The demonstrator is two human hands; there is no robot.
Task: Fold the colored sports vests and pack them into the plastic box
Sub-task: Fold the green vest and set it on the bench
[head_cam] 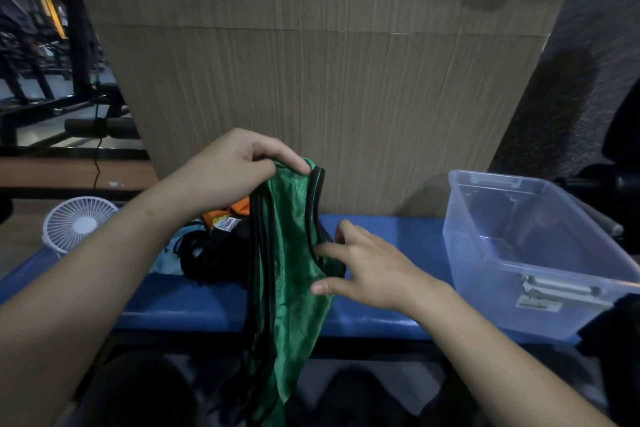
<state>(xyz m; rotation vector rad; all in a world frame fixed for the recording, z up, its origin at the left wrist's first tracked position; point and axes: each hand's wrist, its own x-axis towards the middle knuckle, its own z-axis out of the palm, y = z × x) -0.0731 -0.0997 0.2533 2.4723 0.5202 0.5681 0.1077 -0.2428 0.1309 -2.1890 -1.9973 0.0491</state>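
a shiny green mesh vest with black trim (291,274) is hanging long axis vertical, its straps up, draping past the blue padded tabletop (180,302). the left hand (239,170) is pinching its top strap, while the right hand (367,270), fingers loosely spread, is touching its right edge. the clear plastic box (540,253) is sitting to the right.

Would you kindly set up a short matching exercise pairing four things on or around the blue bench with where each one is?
Things:
1. green vest
2. plastic box
3. white fan
4. orange vest

Places:
A. at the bench's left end
B. in the pile behind the green one
C. held up by the left hand, hanging over the bench's front edge
D. at the bench's right end, nothing inside

Pairs: 1-C, 2-D, 3-A, 4-B
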